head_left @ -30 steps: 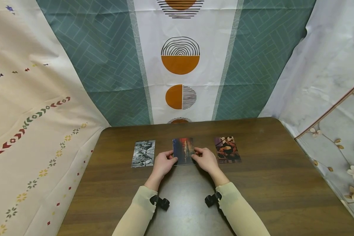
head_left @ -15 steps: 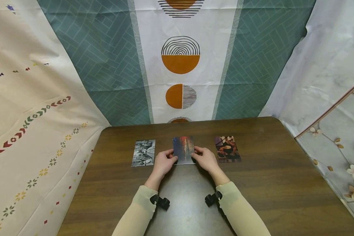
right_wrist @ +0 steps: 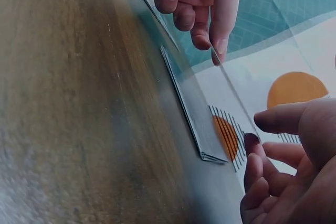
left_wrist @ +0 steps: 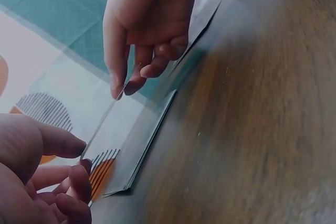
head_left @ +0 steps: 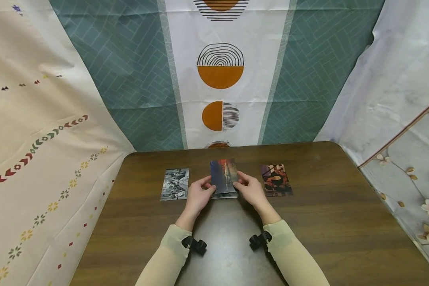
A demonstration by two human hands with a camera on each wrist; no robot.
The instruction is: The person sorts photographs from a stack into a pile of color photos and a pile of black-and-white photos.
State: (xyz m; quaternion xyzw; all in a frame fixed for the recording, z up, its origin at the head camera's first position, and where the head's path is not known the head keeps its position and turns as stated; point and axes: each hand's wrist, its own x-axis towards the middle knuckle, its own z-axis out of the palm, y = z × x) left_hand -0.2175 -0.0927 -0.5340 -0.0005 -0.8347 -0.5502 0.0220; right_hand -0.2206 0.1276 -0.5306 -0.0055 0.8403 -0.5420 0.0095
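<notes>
A dark blue-and-red picture postcard [head_left: 223, 175] is raised at the middle of the table, pinched at both side edges. My left hand [head_left: 198, 195] grips its left edge between thumb and fingers, and my right hand [head_left: 251, 191] does the same on the right. Both wrist views show it edge-on as a thin sheet, above a small stack of postcards [left_wrist: 152, 139] on the tabletop. From the head, only the stack's grey near edge [head_left: 225, 195] peeks out below the lifted card; the rest is covered.
A black-and-white postcard [head_left: 175, 184] lies to the left of the hands. On the right is a dark orange-and-purple one [head_left: 277, 180]. The brown wooden table [head_left: 343, 222] ends at a patterned cloth backdrop [head_left: 139, 79], with more cloth hanging at both sides.
The top postcard has come up off the stack and away from me, held in both hands. The near edge of a card underneath now shows. The two side postcards have stayed put.
</notes>
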